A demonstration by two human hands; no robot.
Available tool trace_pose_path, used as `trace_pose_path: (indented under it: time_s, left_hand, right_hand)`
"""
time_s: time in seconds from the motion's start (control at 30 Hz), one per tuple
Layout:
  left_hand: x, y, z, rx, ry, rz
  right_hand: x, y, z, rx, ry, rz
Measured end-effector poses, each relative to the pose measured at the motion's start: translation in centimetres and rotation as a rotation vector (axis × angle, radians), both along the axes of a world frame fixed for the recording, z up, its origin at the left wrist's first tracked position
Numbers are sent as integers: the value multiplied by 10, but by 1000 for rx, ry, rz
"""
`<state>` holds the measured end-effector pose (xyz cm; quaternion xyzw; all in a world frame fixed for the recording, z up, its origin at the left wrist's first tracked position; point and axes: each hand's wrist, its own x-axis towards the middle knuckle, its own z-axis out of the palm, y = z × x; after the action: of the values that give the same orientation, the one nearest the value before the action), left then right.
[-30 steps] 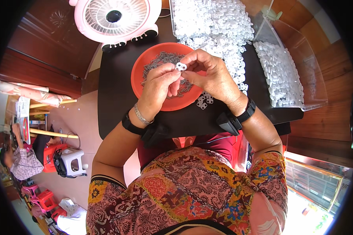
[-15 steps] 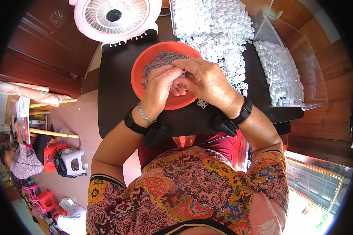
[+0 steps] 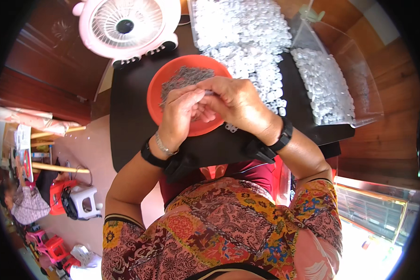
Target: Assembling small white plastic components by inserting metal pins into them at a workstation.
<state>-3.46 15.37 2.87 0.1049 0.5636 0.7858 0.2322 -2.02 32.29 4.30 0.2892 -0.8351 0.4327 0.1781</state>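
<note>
Both my hands meet over an orange bowl [image 3: 159,93] that holds a heap of small grey metal bits [image 3: 184,77]. My left hand [image 3: 179,119] and my right hand [image 3: 240,102] press their fingertips together on a small piece. The fingers hide nearly all of it. A pile of small white plastic pieces [image 3: 247,37] lies on the black table [image 3: 130,121] just beyond my right hand, and a few of them [image 3: 231,127] lie under my right wrist. Each wrist wears a black band.
A pink table fan [image 3: 126,25] stands at the table's far left. A clear plastic box [image 3: 340,88] of white pieces sits at the right. Left of the table are the floor, a white stool [image 3: 86,198], red stools and a seated person [image 3: 21,203].
My hands have closed together and dropped nearer the bowl. The small white piece that showed between my fingertips a second ago is now covered by my fingers.
</note>
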Motion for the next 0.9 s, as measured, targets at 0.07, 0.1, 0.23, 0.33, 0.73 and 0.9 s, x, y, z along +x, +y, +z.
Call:
trace_pose_path:
  time_s: [0.07, 0.1, 0.23, 0.33, 0.73, 0.9]
  left_hand:
    - [0, -3, -3, 12, 36, -19]
    - [-1, -5, -4, 18, 50, -30]
    - [-2, -2, -2, 23, 78, -17]
    - [-3, -5, 6, -33, 134, 22]
    - [-22, -18, 7, -3, 173, 193]
    - [-32, -24, 1, -1, 125, 256]
  right_hand:
    - [-4, 0, -5, 8, 47, 15]
    - [-3, -1, -4, 7, 67, 21]
    - [-8, 1, -5, -14, 164, -19]
    - [-10, 25, 29, 84, 453, -270]
    - [-35, 74, 25, 180, 339, -518]
    - [-27, 36, 3, 298, -13, -155]
